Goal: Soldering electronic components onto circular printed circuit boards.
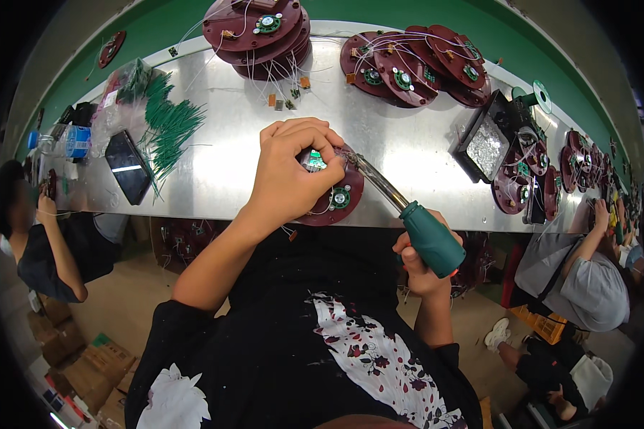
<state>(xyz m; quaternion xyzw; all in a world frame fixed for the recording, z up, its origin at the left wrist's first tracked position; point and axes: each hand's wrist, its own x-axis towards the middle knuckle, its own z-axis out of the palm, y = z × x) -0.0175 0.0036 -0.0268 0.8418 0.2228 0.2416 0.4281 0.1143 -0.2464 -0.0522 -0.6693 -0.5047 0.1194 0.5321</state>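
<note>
Left hand (293,168) pinches the maroon disc (336,196); right hand (418,268) grips the soldering iron (408,214) touching it.

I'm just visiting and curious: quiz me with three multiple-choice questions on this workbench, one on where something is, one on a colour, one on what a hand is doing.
1. Where is the bundle of green wires?
A. left part of the table
B. right part
C. on the floor

2. The soldering iron's handle is
A. red
B. teal green
C. yellow

3. The right hand is
A. empty
B. flat on the table
C. gripping the soldering iron

Answers:
1 A, the green wires lie on the metal table at left.
2 B, the soldering iron shows a teal grip.
3 C, the right hand wraps that handle.
</note>
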